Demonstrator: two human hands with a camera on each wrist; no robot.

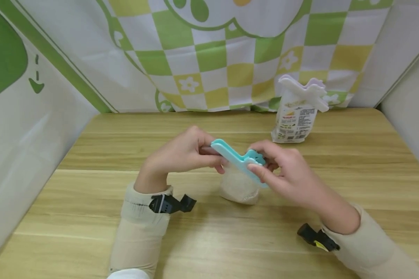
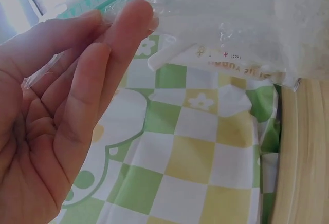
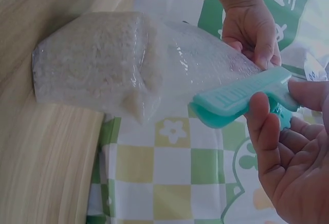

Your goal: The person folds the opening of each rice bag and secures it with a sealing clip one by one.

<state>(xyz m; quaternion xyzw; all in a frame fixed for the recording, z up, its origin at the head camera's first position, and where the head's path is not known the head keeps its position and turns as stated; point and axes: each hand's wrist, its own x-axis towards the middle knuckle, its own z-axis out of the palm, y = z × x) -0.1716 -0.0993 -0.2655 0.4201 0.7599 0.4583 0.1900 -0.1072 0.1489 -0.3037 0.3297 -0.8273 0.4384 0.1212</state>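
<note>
A clear plastic bag (image 1: 239, 188) with pale, grainy contents stands upright on the wooden table. My left hand (image 1: 179, 153) pinches its gathered top between thumb and fingers. A teal bag clip (image 1: 232, 155) lies slantwise across the upper part of the bag, and my right hand (image 1: 293, 172) grips it by its handle end. In the right wrist view the clip (image 3: 241, 98) spans the bag's loose plastic close to the left fingertips (image 3: 263, 59). Whether its jaws are fully closed on the plastic I cannot tell.
Toward the back right stands a white printed packet (image 1: 295, 122) with a white clip (image 1: 305, 92) across its top. A green, yellow and white checked cloth (image 1: 241, 73) hangs behind the wooden table (image 1: 108, 147). Pale walls (image 1: 24, 155) flank the sides.
</note>
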